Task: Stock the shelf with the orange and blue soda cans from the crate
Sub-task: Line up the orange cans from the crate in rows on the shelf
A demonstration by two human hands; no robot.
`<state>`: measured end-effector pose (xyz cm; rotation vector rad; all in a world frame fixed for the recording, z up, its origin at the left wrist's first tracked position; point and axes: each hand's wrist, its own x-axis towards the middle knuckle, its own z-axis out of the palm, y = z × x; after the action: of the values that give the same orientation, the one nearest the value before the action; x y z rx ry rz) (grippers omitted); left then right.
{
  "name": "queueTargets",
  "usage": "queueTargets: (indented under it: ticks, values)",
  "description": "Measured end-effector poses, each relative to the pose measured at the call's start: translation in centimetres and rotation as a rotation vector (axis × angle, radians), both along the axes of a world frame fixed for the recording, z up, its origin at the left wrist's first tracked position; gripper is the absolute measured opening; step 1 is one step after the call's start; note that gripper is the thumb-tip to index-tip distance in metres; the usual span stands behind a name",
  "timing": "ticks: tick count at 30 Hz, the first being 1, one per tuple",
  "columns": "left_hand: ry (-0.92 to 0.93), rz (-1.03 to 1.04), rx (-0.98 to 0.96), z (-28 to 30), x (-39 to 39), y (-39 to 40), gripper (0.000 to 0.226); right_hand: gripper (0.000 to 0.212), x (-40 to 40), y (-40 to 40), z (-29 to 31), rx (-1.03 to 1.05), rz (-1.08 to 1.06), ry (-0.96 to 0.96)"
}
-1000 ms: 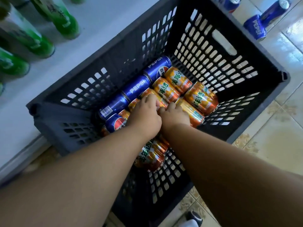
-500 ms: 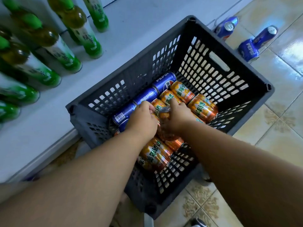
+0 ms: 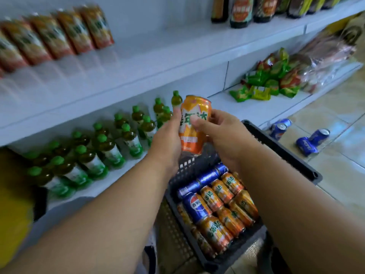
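Note:
An orange soda can (image 3: pixel 194 123) stands upright in the air above the dark plastic crate (image 3: pixel 282 151). My left hand (image 3: pixel 167 139) grips its left side and bottom. My right hand (image 3: pixel 221 133) holds its right side, thumb across the label. Inside the crate lie several orange cans (image 3: pixel 227 212) and blue cans (image 3: pixel 196 206) on their sides. The white lower shelf (image 3: pixel 252 107) runs behind the crate, and the white middle shelf (image 3: pixel 158 62) is above it.
Green-capped tea bottles (image 3: pixel 110 151) fill the lower shelf at left. Snack packets (image 3: pixel 272 80) lie on it at right. Orange-labelled bottles (image 3: pixel 55 36) stand on the middle shelf. Blue cans (image 3: pixel 308 143) lie on the tiled floor at right. A yellow object (image 3: pixel 13 204) is at the left edge.
Both hands lifted one orange can out of the crate and raised it upright in front of the shelves. The view tilted up from the crate to the shelving.

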<state>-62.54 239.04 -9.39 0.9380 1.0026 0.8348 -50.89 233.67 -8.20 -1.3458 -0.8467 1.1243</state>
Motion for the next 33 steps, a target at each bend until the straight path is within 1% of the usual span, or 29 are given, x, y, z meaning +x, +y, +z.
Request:
queueTargets:
  ticks: [2, 3, 5, 7, 8, 10, 13, 16, 18, 20, 23, 27, 30, 33]
  values:
    - [0.115, 0.115, 0.181, 2.7, -2.3, -0.2, 0.055, 0.052, -2.7, 0.5, 2.8, 0.060, 0.020, -0.124]
    - [0.156, 0.180, 0.247, 4.2, -3.5, -0.3, 0.053, 0.056, -4.2, 0.9, 4.1, 0.090, 0.007, -0.161]
    - [0.177, 0.295, 0.339, 6.7, -5.8, -0.4, 0.044, 0.063, -7.2, 1.5, 6.4, 0.125, -0.022, -0.216]
    - [0.171, 0.377, 0.419, 9.2, -8.5, -0.4, 0.039, 0.075, -10.2, 2.1, 8.6, 0.145, 0.023, -0.249]
    - [0.176, 0.406, 0.455, 10.2, -9.8, -0.2, 0.037, 0.076, -11.6, 2.6, 9.7, 0.160, 0.064, -0.265]
    - [0.214, 0.441, 0.531, 12.3, -12.9, 0.6, 0.031, 0.072, -14.0, 4.2, 11.8, 0.201, 0.138, -0.306]
    - [0.283, 0.444, 0.625, 14.4, -17.7, 2.8, 0.025, 0.048, -17.4, 7.7, 14.2, 0.272, 0.215, -0.384]
    - [0.568, 0.494, 0.739, 15.0, -22.0, 6.1, 0.017, 0.033, -20.8, 11.8, 15.4, 0.251, 0.345, -0.447]
    - [0.675, 0.565, 0.747, 14.4, -25.2, 9.5, 0.019, 0.028, -23.9, 16.1, 15.5, 0.233, 0.436, -0.506]
    - [0.705, 0.552, 0.718, 14.1, -26.0, 11.1, 0.024, 0.024, -24.5, 17.8, 15.4, 0.234, 0.438, -0.552]
    - [0.765, 0.552, 0.693, 13.2, -28.5, 15.4, 0.034, 0.027, -26.5, 22.5, 14.3, 0.296, 0.416, -0.686]
    - [0.839, 0.571, 0.713, 11.6, -30.5, 21.0, 0.032, 0.032, -29.0, 28.6, 12.2, 0.298, 0.410, -0.749]
    - [0.906, 0.649, 0.649, 10.6, -30.4, 23.5, 0.027, 0.030, -30.0, 31.4, 10.7, 0.283, 0.391, -0.755]
    - [0.884, 0.734, 0.633, 9.5, -30.2, 25.0, 0.017, 0.030, -31.1, 33.7, 9.8, 0.305, 0.370, -0.753]
